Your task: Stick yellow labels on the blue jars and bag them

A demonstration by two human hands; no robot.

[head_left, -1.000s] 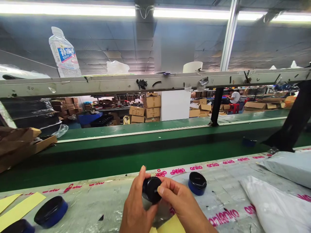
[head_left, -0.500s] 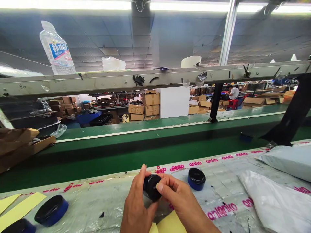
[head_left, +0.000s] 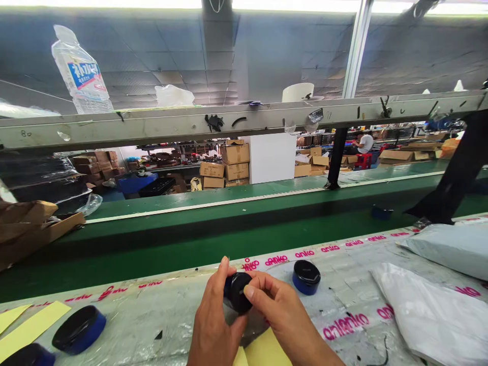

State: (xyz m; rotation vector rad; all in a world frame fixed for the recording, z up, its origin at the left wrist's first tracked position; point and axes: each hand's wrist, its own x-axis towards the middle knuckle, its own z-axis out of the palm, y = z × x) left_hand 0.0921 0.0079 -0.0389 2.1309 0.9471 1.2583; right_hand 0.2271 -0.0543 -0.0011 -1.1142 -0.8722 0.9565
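Observation:
My left hand [head_left: 215,315] is closed around the side of a round piece with a glossy black face and blue side [head_left: 237,299], tilted up above the bench. At the right edge of that face, my right hand [head_left: 280,310] has its thumb and index finger pinched, the thumb tip against the black surface beside a small pale mark. Whatever lies between those fingertips is hidden. Yellow paper [head_left: 269,349] lies under my hands. A similar round piece [head_left: 306,277] stands to the right, another [head_left: 79,329] sits on the left, and one more [head_left: 30,356] is cut off by the lower edge.
Yellow strips [head_left: 34,330] lie at the left. White plastic bags [head_left: 430,310] cover the bench's right side. Beyond runs a green conveyor belt [head_left: 183,244] with a dark round piece [head_left: 382,212]. A beam [head_left: 152,121] crosses above, carrying a bottle [head_left: 82,71]. One person [head_left: 365,144] sits far back.
The view has shifted slightly. Both hands keep almost the same hold, and the round piece stays between them.

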